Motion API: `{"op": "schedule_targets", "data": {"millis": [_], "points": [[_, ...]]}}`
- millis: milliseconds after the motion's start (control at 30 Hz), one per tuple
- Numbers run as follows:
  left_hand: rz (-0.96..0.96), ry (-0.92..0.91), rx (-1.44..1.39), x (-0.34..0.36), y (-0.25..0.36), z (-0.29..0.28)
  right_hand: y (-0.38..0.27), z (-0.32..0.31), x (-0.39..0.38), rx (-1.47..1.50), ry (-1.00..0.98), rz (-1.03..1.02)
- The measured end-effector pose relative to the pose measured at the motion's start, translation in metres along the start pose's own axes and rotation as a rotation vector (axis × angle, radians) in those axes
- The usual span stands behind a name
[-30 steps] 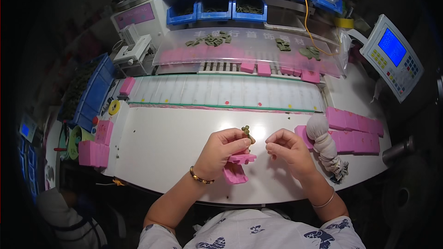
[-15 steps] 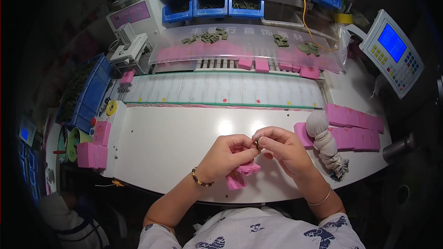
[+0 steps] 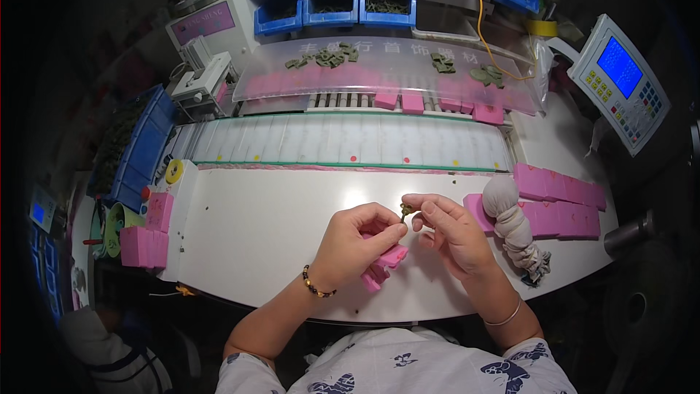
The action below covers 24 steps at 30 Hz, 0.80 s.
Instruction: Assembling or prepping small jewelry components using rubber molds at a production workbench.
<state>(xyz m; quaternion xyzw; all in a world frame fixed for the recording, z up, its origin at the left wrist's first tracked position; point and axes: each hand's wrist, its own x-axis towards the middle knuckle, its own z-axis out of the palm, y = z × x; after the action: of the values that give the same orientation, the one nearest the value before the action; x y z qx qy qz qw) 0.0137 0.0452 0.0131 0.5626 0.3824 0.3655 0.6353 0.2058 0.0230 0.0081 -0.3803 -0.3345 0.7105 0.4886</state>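
My left hand [image 3: 357, 242] is closed, with thumb and forefinger pinching the thin stem of a small dark-green wax piece [image 3: 405, 209]. In the same hand, against the palm, is a pink rubber mold [image 3: 394, 256] whose parts stick out below the fingers. My right hand [image 3: 453, 235] is raised just right of the wax piece. Its forefinger reaches over the top of the piece, and the thumb and other fingers are bent and spread apart. Whether the right fingertip touches the piece is hard to tell.
Pink blocks [image 3: 558, 184] and a wrapped cloth bundle [image 3: 508, 211] lie at right. More pink blocks [image 3: 142, 246] stand at left beside a blue bin [image 3: 138, 153]. Behind the white tabletop [image 3: 262, 233] run a white slatted strip [image 3: 313, 138] and a clear cover [image 3: 394, 58] with green pieces.
The right thumb and fingers have loosened from the wax piece, which now stands up from the left fingertips. The pink mold has tilted. A pink block below the left machine is gone from its spot.
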Motion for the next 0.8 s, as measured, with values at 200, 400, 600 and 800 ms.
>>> {"op": "schedule_targets", "data": {"millis": [200,400,600,800], "points": [[-0.046,-0.037,0.033,0.0,0.006,-0.004,0.001,-0.001,-0.002,-0.133,-0.008,-0.031],[-0.208,-0.152,-0.168,0.005,0.008,-0.007,-0.003,0.0,-0.004,-0.128,-0.03,-0.028],[-0.228,-0.171,-0.122,0.012,0.009,-0.006,-0.003,-0.006,-0.003,-0.09,-0.025,-0.03],[-0.308,-0.203,-0.105,0.023,0.013,-0.004,-0.006,-0.015,-0.004,-0.118,0.009,-0.033]]}}
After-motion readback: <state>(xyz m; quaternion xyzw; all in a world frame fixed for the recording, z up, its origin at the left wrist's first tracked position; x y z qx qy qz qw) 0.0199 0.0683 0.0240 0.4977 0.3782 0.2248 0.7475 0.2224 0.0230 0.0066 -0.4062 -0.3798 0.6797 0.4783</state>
